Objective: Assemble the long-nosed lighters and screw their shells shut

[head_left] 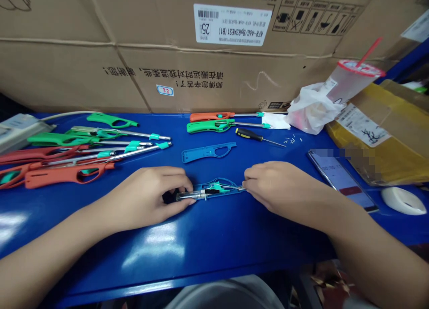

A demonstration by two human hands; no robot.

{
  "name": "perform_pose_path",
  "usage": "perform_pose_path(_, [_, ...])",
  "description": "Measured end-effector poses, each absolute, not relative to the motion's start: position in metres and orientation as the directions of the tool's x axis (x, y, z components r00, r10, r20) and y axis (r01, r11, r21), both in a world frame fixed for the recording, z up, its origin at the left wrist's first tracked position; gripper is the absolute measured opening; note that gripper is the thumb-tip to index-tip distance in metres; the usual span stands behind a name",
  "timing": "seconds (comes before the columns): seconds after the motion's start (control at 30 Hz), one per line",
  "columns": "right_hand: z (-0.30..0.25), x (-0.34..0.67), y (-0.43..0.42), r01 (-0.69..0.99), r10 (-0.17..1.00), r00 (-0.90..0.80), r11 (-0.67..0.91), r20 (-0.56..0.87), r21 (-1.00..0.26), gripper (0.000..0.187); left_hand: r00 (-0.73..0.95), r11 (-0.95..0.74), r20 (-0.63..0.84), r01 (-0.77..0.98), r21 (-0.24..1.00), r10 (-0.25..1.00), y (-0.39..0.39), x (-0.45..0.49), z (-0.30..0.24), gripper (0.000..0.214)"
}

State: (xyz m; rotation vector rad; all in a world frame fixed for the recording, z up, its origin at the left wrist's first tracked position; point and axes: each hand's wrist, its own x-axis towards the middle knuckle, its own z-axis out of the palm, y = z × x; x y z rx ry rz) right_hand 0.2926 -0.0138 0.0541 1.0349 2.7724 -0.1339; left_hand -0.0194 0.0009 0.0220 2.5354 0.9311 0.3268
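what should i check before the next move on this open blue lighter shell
1. Open blue shell lies flat on the table, held at its ends by the left hand and right hand: ok.
2. Clear tube and teal piece fully seated in the shell: cannot tell, fingers cover both ends.
3. Loose blue cover lies apart behind the hands, nothing on it: ok.
4. Screwdriver lies free behind the right hand: ok.
5. Small screws are scattered loose near the screwdriver tip, uncontained: not ok.
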Motion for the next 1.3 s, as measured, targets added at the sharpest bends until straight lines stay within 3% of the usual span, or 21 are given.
perform_pose_path(0.23, [0.058, 0.296, -0.006, 0.683, 0.676, -0.730, 0.719, -0.099, -0.130, 0.016, 0.720, -0.665, 0.136, 0.530, 0.527, 0.681, -0.003, -0.014, 0.028, 0.015])
perform_pose_path(0.43, [0.051, 0.282, -0.009, 0.651, 0.667, -0.745, 0.732, 0.017, -0.201, 0.012, 0.782, -0.710, 0.111, 0.483, 0.513, 0.613, -0.011, -0.011, 0.019, 0.010])
perform_pose_path(0.6, [0.046, 0.279, -0.005, 0.671, 0.693, -0.721, 0.702, 0.008, -0.239, 0.012, 0.814, -0.791, 0.164, 0.460, 0.403, 0.557, -0.013, -0.012, 0.016, 0.020])
perform_pose_path(0.73, [0.051, 0.290, 0.004, 0.752, 0.785, -0.618, 0.602, 0.029, -0.271, 0.011, 0.777, -0.795, 0.259, 0.451, 0.405, 0.574, -0.014, -0.007, 0.015, 0.021])
perform_pose_path(0.87, [0.057, 0.299, 0.008, 0.733, 0.787, -0.616, 0.582, 0.018, -0.352, 0.012, 0.737, -0.795, 0.328, 0.463, 0.392, 0.591, -0.011, 0.001, 0.009, 0.024])
perform_pose_path(1.03, [0.053, 0.291, 0.004, 0.681, 0.751, -0.660, 0.587, -0.019, -0.438, 0.008, 0.696, -0.746, 0.331, 0.450, 0.491, 0.637, -0.009, 0.009, 0.000, 0.021])
perform_pose_path(1.3, [0.039, 0.273, -0.001, 0.712, 0.746, -0.659, 0.578, -0.094, -0.399, 0.010, 0.620, -0.683, 0.341, 0.470, 0.559, 0.706, -0.008, 0.015, -0.004, 0.011])
